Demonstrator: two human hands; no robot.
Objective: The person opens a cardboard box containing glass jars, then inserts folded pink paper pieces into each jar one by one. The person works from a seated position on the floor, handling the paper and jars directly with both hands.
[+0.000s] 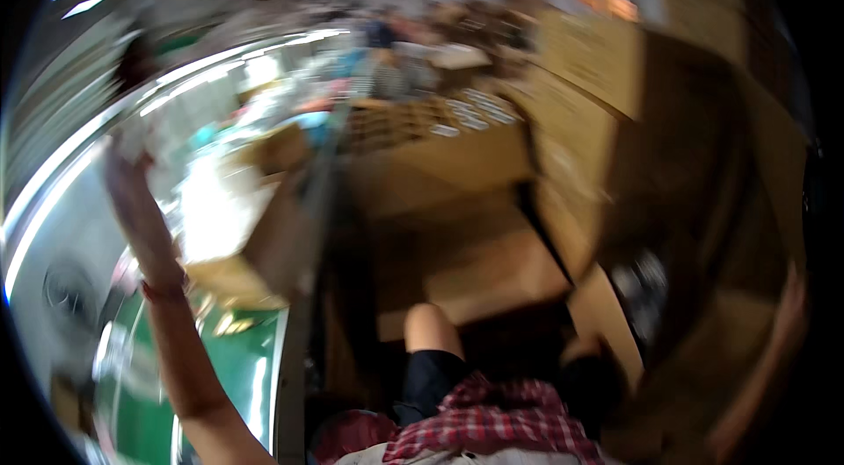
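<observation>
My left arm reaches up and forward on the left, over a green work surface [149, 395]. At its end my left hand [127, 157] is smeared by motion, so its fingers cannot be made out. A pale blur lies by that hand, too unclear to name. My right hand [791, 302] is at the far right edge, beside a large brown cardboard sheet or box side [774, 166]. Its fingers are blurred too, and whether it touches the cardboard is unclear.
An open carton with dividers [440, 157] stands ahead, white pieces in some cells. Below it is another cardboard box [475, 263]. Stacked cartons [571, 131] rise on the right. An open box [272, 236] sits on the lit bench at left, near a metal edge.
</observation>
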